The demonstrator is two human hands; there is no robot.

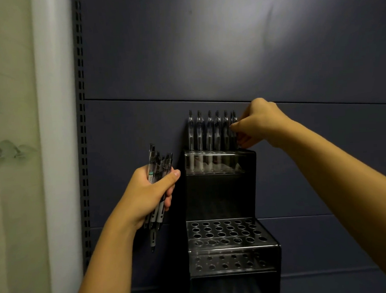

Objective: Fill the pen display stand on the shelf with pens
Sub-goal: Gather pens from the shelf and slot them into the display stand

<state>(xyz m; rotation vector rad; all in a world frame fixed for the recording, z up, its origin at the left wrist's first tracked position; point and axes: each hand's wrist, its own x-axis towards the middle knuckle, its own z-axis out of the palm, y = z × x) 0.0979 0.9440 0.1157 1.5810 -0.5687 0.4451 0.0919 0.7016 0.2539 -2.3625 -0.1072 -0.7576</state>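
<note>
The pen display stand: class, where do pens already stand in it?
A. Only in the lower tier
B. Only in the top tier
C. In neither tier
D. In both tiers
B. A row of pens stands upright in the top tier of the pen display stand, where the right hand pinches the rightmost one; the holes in the lower tier are all open, and the left hand grips a bundle of spare pens.
</note>
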